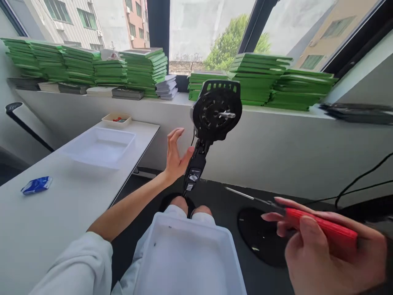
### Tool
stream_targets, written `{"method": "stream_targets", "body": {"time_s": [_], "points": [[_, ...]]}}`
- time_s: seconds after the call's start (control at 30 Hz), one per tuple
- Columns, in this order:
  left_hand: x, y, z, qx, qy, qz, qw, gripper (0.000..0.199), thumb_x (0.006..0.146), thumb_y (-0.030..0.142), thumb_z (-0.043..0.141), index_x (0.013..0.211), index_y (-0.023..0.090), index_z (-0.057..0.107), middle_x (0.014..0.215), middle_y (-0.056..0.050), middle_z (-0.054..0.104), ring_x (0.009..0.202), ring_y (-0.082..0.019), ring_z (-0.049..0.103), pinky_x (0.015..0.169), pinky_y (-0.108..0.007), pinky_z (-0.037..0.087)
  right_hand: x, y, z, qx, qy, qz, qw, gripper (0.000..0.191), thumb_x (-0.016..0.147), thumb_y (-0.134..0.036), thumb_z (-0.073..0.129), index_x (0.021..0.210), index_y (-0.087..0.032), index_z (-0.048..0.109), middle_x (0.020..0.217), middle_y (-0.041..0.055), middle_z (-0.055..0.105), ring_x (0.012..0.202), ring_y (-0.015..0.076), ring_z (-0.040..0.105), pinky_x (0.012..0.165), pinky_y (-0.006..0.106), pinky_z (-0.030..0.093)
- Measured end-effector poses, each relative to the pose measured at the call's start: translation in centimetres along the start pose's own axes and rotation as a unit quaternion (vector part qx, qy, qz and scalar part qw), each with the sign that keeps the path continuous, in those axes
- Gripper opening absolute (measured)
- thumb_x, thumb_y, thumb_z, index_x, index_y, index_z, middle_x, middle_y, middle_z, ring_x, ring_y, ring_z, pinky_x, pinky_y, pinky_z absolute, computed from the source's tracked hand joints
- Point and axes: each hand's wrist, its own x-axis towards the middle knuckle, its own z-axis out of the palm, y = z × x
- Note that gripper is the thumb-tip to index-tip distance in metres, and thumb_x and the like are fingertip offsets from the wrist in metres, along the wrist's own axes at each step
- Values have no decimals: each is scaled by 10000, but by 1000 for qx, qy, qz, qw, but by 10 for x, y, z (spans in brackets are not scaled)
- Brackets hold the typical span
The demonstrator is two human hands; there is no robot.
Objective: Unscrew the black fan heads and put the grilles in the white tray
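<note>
A black electric fan (pixel 216 112), without blade or front grille, stands in front of me with its metal shaft bare. Its neck (pixel 195 170) carries a round knob and tilts slightly. My left hand (pixel 178 157) is open beside the neck, fingers curved and apart; the thumb is close to it, and I cannot tell whether it touches. In my right hand (pixel 325 237) is a screwdriver (pixel 319 225), its red handle gripped and its blade pointing left toward the fan. A white plastic tray (pixel 196 258) rests on my lap with a couple of tiny dark pieces inside.
On the white table (pixel 73 205) at left are a white tray (pixel 104 147), a small cream tray (pixel 116 119) with red bits, and a blue packet (pixel 37 185). Green stacks (pixel 144 69) line the windowsill. A black round base (pixel 264 237) and cables (pixel 362 180) are at right.
</note>
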Motion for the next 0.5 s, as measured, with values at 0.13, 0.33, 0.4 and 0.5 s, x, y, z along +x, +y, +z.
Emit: {"method": "stream_targets", "body": {"time_s": [0.13,0.33,0.4,0.5], "points": [[-87,-13,-18,-64,-326,153,931,366,1077,432,356,1043,261,678,925,-67,726,927,-181,679,859,-320,524,-69,82,-8,3,-69,194,978,278,816,-398,754,920,-340,502,702,-18,657,548,239,594,465,392,458],[-196,-36,-52,163,-708,275,630,99,830,119,739,774,199,750,790,-69,764,852,-227,681,819,-365,458,-145,162,-18,-7,-325,227,918,279,906,-512,646,927,-252,549,740,15,673,518,150,549,457,294,480],[-226,-39,-62,198,-720,273,606,141,759,48,750,728,185,759,769,-101,764,821,-252,680,735,-373,434,-151,168,-19,-5,-340,233,911,301,901,-537,640,910,-248,555,718,15,664,512,148,540,420,272,453],[-258,-33,-71,227,-730,277,582,134,742,58,763,761,188,791,765,-116,775,735,-259,677,629,-357,374,-150,167,-20,-9,-362,239,901,295,921,-538,606,919,-248,557,728,13,665,518,137,532,441,258,451]]}}
